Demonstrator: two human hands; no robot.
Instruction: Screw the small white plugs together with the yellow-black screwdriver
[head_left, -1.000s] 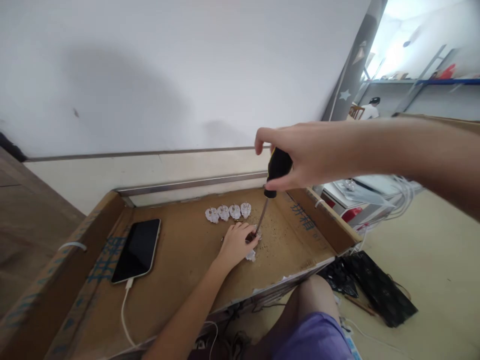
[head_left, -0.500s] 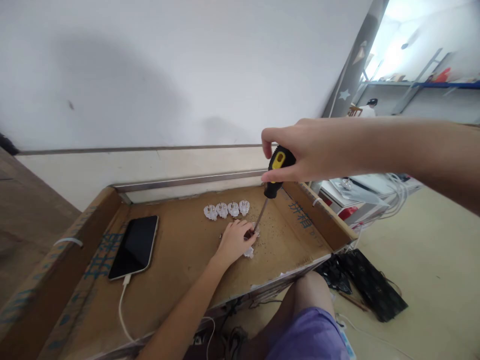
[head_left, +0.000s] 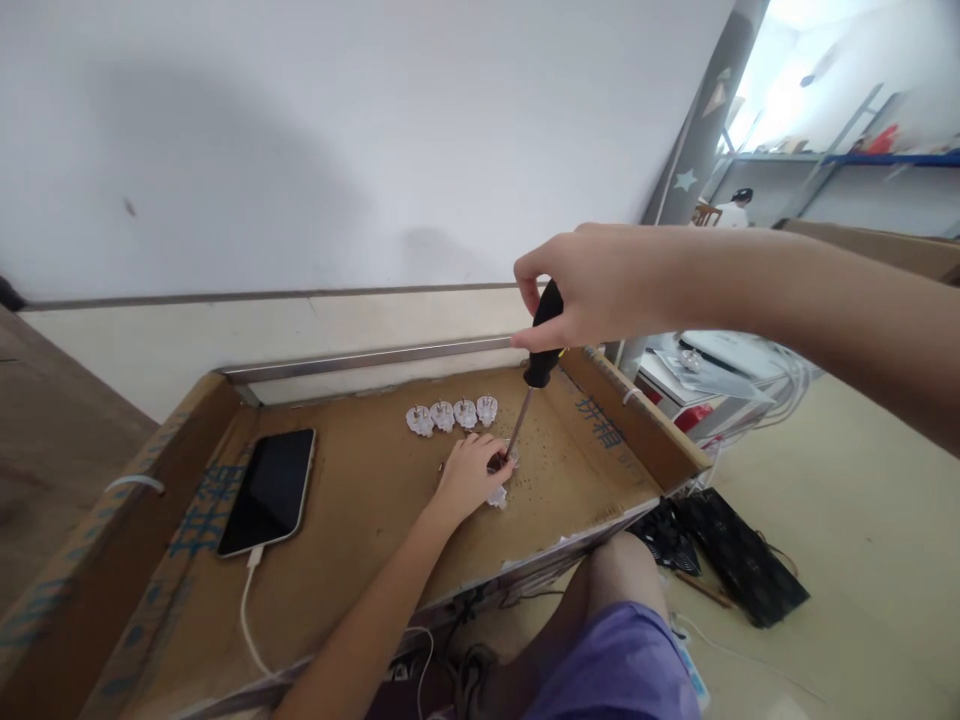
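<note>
My right hand [head_left: 559, 300] grips the black handle of a screwdriver [head_left: 541, 365], which points down and slightly left. Its shaft ends at the fingers of my left hand [head_left: 474, 472]. That hand is closed over a small clear plug part on the cardboard, mostly covered by the fingers. Below the fingers a whitish clear plastic piece [head_left: 497, 497] peeks out. Behind the left hand several clear plug pieces [head_left: 454, 413] with metal pins stand in a row. Small dark specks lie to the right of the hand.
The work surface is a cardboard tray [head_left: 360, 500] with raised sides. A phone [head_left: 270, 490] with a white cable lies at its left. A wall rises behind. To the right are a cluttered side table [head_left: 697, 375] and a black panel [head_left: 742, 555] on the floor. A person [head_left: 735, 208] sits far back.
The screwdriver handle has turned in my right hand, its yellow patch now mostly out of sight. That hand has shifted slightly left and up; my left hand stays put.
</note>
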